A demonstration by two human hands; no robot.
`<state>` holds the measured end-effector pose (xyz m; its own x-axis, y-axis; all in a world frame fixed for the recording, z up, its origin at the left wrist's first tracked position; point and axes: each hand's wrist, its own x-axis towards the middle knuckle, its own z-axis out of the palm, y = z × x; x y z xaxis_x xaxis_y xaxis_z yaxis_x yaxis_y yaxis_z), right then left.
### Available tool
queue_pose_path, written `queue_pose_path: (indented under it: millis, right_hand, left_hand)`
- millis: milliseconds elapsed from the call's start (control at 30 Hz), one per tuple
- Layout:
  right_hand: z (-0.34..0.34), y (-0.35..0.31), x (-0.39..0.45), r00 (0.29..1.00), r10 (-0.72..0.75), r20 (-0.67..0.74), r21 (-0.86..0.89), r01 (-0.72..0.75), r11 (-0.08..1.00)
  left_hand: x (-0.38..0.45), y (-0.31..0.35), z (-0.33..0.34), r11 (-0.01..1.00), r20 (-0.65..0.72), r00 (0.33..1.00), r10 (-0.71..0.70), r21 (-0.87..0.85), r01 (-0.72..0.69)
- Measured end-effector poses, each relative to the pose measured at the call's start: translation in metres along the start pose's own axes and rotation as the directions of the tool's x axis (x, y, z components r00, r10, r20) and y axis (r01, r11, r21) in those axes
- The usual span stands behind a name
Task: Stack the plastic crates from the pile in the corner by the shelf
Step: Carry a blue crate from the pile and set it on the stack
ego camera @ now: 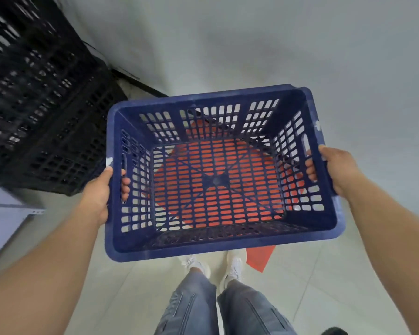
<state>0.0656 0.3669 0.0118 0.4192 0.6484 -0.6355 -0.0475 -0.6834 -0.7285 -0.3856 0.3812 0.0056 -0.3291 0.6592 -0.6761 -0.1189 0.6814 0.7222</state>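
An empty blue slotted plastic crate hangs in the air in front of me, open side up, above my feet. My left hand grips its left handle slot, fingers curled through to the inside. My right hand grips the right handle slot the same way. Black slotted crates stand piled at the upper left against the wall. Through the blue crate's perforated floor an orange-red patch shows on the floor below.
The orange-red floor mark pokes out under the crate's near right corner. A pale grey shelf edge sits at the left. A white wall lies ahead. Light floor tiles surround my legs and white shoes.
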Motion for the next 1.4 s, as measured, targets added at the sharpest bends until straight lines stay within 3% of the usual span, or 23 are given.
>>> queue_pose_path:
  millis: [433, 833, 1400]
  right_hand:
    - [0.049, -0.102, -0.072, 0.932, -0.159, 0.325, -0.202, 0.233, 0.951]
    - [0.086, -0.184, -0.118, 0.78, -0.289, 0.554, -0.098, 0.406, 0.908]
    - [0.169, -0.302, -0.196, 0.569, -0.42, 0.707, 0.006, 0.589, 0.808]
  left_hand:
    - [-0.112, 0.027, -0.122, 0.983, -0.128, 0.99, 0.054, -0.169, -0.075]
    - [-0.195, 0.045, -0.185, 0.952, -0.213, 0.965, 0.153, -0.231, -0.202]
    - [-0.247, 0.117, -0.279, 0.884, -0.296, 0.907, 0.301, -0.269, -0.381]
